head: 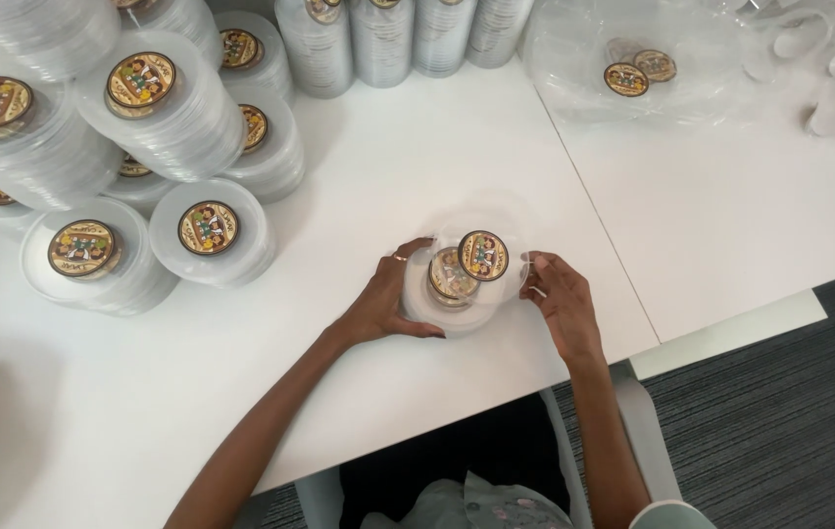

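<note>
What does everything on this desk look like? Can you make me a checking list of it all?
Surface: white table, made of two tops with a seam between them.
Job's things: a small stack of clear round lids with round brown stickers; the top lid is tilted.
Clutter: many stacks of stickered lids at the left and back; a clear plastic bag holding more lids at the back right.
Grips: left hand, ring on one finger, cups the stack's left side; right hand holds its right edge.
Cables: nothing seen.
Surroundings: dark carpet at the right, a grey chair below.
</note>
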